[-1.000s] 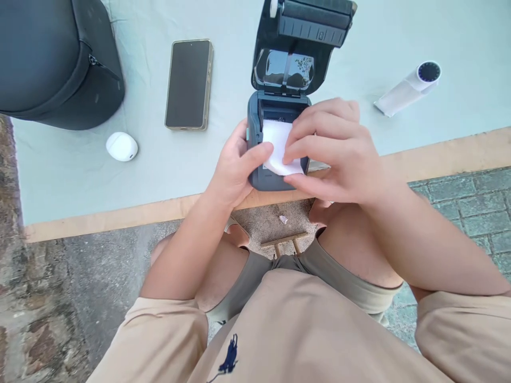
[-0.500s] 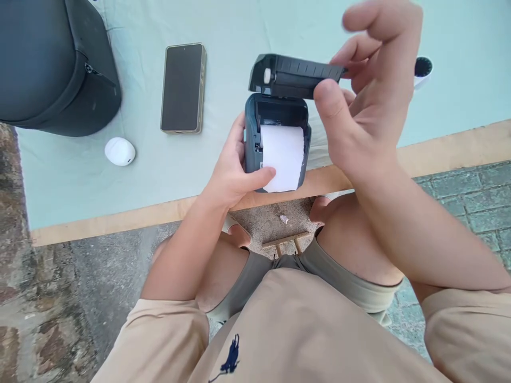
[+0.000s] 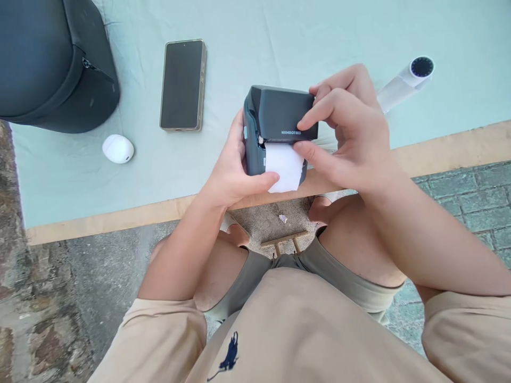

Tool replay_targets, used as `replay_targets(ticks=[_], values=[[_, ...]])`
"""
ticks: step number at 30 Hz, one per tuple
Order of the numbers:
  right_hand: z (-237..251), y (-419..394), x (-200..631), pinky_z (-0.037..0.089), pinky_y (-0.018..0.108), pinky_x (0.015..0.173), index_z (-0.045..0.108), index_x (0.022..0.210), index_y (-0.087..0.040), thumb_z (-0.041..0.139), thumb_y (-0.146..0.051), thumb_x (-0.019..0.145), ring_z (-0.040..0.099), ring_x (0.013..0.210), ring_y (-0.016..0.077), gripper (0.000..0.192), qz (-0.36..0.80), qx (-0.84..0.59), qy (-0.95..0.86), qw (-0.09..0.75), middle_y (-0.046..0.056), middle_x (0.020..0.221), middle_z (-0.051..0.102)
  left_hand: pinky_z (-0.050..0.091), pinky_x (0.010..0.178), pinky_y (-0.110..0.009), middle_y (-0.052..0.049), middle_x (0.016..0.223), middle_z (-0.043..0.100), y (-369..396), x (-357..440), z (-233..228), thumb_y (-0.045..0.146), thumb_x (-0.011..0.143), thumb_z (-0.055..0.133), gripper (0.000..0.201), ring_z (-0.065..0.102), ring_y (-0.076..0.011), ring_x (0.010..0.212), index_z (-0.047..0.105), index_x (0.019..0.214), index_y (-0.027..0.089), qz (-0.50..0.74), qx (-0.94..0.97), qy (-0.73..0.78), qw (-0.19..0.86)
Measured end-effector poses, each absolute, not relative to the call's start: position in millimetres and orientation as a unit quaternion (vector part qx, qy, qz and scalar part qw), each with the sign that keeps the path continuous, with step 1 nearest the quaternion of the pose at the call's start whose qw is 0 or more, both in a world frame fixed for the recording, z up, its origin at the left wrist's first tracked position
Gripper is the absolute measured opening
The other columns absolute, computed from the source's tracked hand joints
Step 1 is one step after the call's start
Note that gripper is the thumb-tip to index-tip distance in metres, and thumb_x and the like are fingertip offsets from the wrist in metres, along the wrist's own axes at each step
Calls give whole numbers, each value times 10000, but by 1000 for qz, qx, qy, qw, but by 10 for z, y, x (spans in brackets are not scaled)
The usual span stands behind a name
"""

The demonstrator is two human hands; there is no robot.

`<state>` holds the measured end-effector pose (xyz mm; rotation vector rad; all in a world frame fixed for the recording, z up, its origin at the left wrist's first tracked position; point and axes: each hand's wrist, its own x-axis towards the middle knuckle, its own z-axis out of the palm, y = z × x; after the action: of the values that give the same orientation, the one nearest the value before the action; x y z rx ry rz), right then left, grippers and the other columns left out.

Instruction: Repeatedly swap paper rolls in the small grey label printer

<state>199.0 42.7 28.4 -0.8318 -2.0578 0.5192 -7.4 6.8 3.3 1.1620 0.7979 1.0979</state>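
A dark label printer [image 3: 254,154] marked NIIMBOT is held over the table's front edge. My left hand [image 3: 235,170] is wrapped round its left side, thumb lying on the white paper [image 3: 285,165] that sticks out at the front. The printer's lid [image 3: 281,111] is swung down over the paper compartment, with a gap still showing along its front edge. My right hand [image 3: 347,133] grips the lid's right corner, fingers on top and thumb at the front edge beside the paper. What lies under the lid is hidden.
On the pale green cloth [image 3: 235,48] lie a phone [image 3: 182,85] and a white oval case [image 3: 118,149]. A black zippered bag [image 3: 56,69] stands at the back left. A white cylinder with a dark end [image 3: 409,80] lies to the right. The table's wooden edge [image 3: 120,215] runs in front.
My right hand has brought the printer's lid down and toward me, from raised to nearly closed over the paper. My left hand keeps its hold. The white cylinder shows more fully.
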Motion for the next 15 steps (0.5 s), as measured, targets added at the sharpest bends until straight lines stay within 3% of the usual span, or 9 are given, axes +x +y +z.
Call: replay_targets(ticks=[7,11,13,15], values=[[311,412,1989,520,464,993,608,927,-276,583,-313,832,533,984,197,105,207,-323,-832,400,67,958,485,584,885,-393,-95,1345,584,43,-66,48,260,618,850,811,617,-338,1202,430,1312,264,478,489,329,651],[311,397,2001,493,476,1018,621,943,-278,609,-339,829,532,1032,209,130,196,-343,-832,390,66,968,516,594,858,-392,-87,1361,592,31,-66,62,298,597,866,818,563,-377,1293,441,1297,280,473,464,349,663],[299,396,2014,500,448,1018,613,1047,-297,625,-361,829,524,1139,218,227,240,-365,-809,392,64,1077,560,595,857,-398,-80,1362,595,30,-60,66,314,561,885,875,543,-390,1316,431,1309,292,470,462,360,660],[276,409,2026,528,407,1003,521,1238,-322,659,-371,812,533,1211,211,451,334,-383,-771,384,48,1284,541,591,875,-407,-67,1356,600,31,-41,70,337,547,892,893,555,-384,1304,429,1310,304,472,461,362,659]])
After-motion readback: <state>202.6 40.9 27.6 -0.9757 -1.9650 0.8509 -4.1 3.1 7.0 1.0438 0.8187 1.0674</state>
